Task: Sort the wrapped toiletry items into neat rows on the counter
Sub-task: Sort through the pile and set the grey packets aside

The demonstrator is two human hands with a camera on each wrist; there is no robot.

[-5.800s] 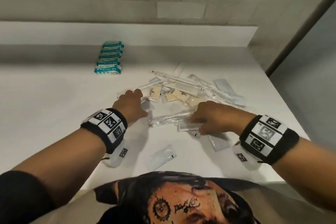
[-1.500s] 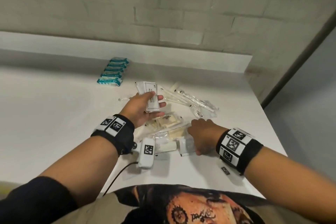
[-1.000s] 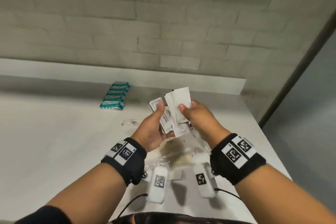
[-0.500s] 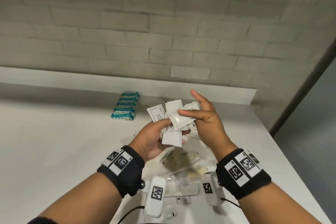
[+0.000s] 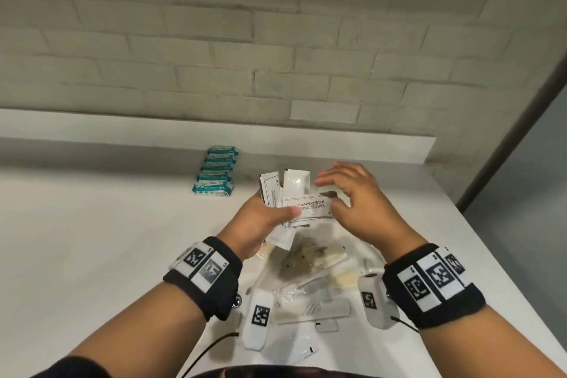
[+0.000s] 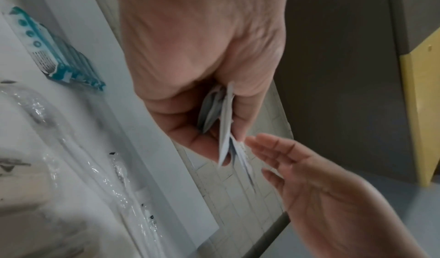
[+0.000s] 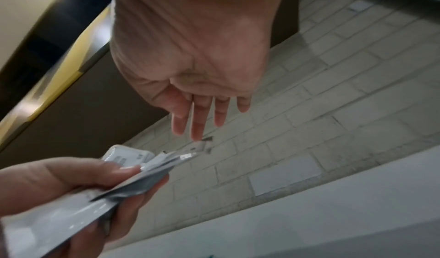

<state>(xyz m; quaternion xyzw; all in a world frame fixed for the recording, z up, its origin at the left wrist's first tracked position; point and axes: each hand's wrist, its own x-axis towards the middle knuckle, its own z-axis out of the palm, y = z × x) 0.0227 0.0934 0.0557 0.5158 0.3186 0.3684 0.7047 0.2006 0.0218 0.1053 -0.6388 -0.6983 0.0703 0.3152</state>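
Item: left hand [image 5: 260, 221], raised above the counter [image 5: 92, 239], gripped a fanned bunch of white sachets [image 5: 294, 193] between thumb and curled fingers; the front sachet lay crosswise and read "SHAMPOO WITH CONDITIONER". In the left wrist view the same sachets [image 6: 223, 122] appeared edge-on, pinched in the palm. Item: right hand [image 5: 356, 205] stood just beside the bunch with fingers straight and slightly spread, holding nothing; its fingertips [image 7: 197, 130] were close to the sachets' free corner, and whether they touched it could not be told. Item: row of teal-and-white packets [image 5: 216, 170], five counted, lay side by side toward the back of the counter, left of the hands and well apart from them. Item: loose pile of clear-wrapped toiletries [image 5: 313, 270] lay on the counter beneath and between the wrists, including tan-coloured pieces in plastic and a wrapped white comb [image 5: 310, 310] nearest the person. Further flat white packets [image 5: 294, 347] lay at the near counter edge. Item: black wristbands with printed square markers [image 5: 202, 273] were on both wrists, each with a small white camera unit hanging below. Backdrop: pale brick wall [image 5: 214, 40] above a white ledge.
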